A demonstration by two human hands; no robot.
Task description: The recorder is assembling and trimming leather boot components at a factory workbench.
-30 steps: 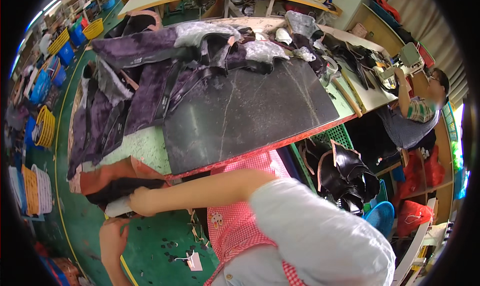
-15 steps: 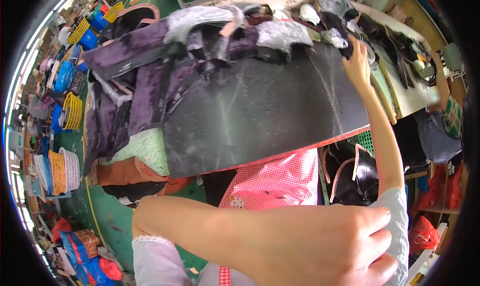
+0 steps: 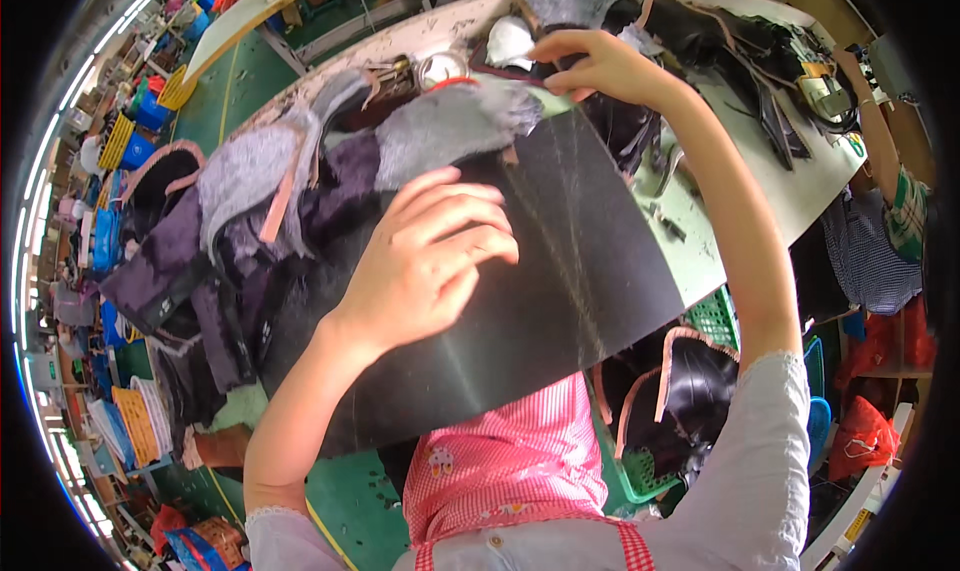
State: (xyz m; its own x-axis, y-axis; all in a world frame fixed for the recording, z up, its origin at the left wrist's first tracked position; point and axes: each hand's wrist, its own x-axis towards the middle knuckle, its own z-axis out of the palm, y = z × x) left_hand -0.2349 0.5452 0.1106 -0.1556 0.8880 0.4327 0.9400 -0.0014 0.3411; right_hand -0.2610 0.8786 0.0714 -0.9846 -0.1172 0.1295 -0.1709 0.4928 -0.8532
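My left hand (image 3: pixel 425 256) hovers over the black board (image 3: pixel 510 311), fingers loosely bent and apart, nothing visible in them. At the board's far edge my right hand (image 3: pixel 600 66) reaches leftward. Its thumb and fingers are parted, with no held thing visible. It is nearest a white rounded bundle (image 3: pixel 510 43) and a round light-coloured container (image 3: pixel 440 69). A grey fuzzy-sided piece (image 3: pixel 450 131) lies on the board beyond my left hand. To the left, purple furry pieces with dark edges (image 3: pixel 165 261) and another grey piece (image 3: pixel 245 181) are heaped.
Dark leather-like pieces (image 3: pixel 720 46) and small tools (image 3: pixel 668 221) lie on the pale table at right. A green basket (image 3: pixel 645 476) with black pieces stands below the table edge. At far right is a co-worker's arm (image 3: pixel 882 146). Yellow and white baskets (image 3: pixel 150 421) line the left.
My left hand has moved from close below the view to above the board. My right hand has shifted left from the dark pieces at the board's right corner. The whole view has turned.
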